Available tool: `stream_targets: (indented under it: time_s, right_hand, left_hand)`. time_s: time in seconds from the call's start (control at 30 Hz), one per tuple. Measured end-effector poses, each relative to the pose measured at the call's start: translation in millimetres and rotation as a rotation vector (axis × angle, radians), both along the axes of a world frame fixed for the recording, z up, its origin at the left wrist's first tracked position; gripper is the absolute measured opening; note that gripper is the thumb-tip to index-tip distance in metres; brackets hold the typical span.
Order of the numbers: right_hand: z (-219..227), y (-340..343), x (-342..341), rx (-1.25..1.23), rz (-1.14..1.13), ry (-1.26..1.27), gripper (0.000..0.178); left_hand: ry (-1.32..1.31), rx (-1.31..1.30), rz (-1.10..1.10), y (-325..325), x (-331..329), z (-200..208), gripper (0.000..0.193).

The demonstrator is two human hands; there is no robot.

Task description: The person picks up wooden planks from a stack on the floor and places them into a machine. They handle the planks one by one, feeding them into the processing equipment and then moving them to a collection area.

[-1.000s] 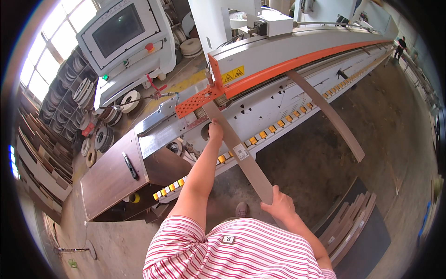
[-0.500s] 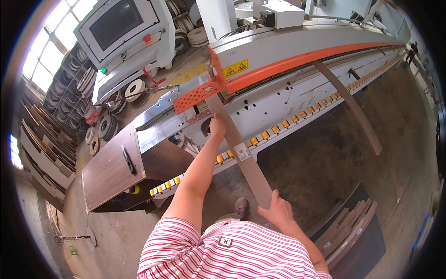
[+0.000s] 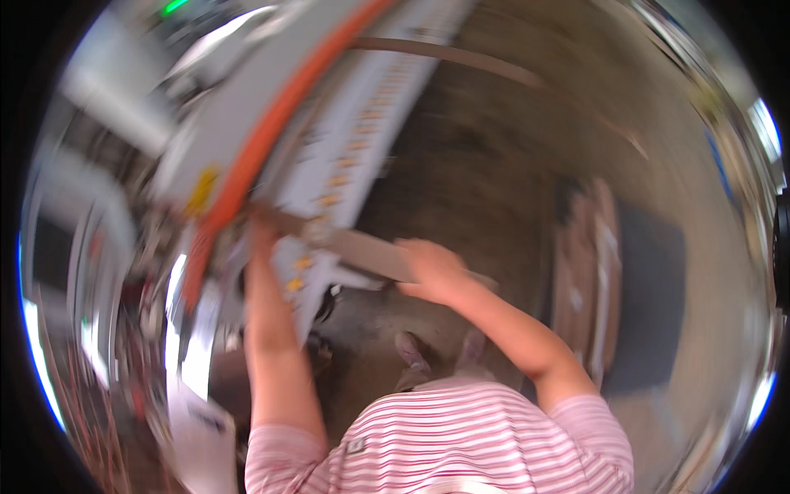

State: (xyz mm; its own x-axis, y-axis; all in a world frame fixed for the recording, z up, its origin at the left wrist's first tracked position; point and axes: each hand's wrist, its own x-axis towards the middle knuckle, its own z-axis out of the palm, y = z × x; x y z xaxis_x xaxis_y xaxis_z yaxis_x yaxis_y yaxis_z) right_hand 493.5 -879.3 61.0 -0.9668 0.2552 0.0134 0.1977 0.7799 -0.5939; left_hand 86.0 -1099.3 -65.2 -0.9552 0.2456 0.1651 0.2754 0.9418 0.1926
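Note:
A long, narrow brown board (image 3: 372, 252) runs from the edge of the long machine out over the floor, with a pale label near its machine end. My right hand (image 3: 434, 270) is closed around the board near its outer end, and a short piece sticks out past the hand. At the machine end, beside the orange guard rail (image 3: 267, 136), my left hand (image 3: 263, 226) is at the board. Motion smears its fingers, so its grip is unclear.
Yellow rollers (image 3: 329, 200) line the machine's pale side support. A second brown strip (image 3: 448, 53) juts from the machine farther along. On the right, several narrow boards (image 3: 580, 272) lie stacked on a dark panel (image 3: 650, 288). My shoes (image 3: 411, 350) stand on the concrete floor.
The view has swung to the right and blurred. My right hand has shifted inward from the board's outer end, which shows beyond it. My left hand remains at the machine end.

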Motion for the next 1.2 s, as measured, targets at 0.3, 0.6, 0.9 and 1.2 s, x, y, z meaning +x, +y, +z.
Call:
stream_targets:
  time_s: [0.3,0.6,0.9,1.2]
  right_hand:
    - [-97,-2,213,-0.065,-0.744,0.490,0.029]
    - [-304,82,433,0.002,-1.328,-0.620,0.059]
    - [-344,153,492,-0.316,-1.508,-0.687,0.095]
    - [-350,140,502,-0.198,-1.493,-0.531,0.089]
  left_hand:
    - [-0.164,0.747,-0.406,-27,269,12,0.029]
    - [-1.382,-0.152,-0.473,-90,391,-61,0.050]
    - [-1.239,-0.103,-0.436,-97,377,-58,0.021]
    - [-1.368,-0.095,-0.498,5,450,-36,0.022]
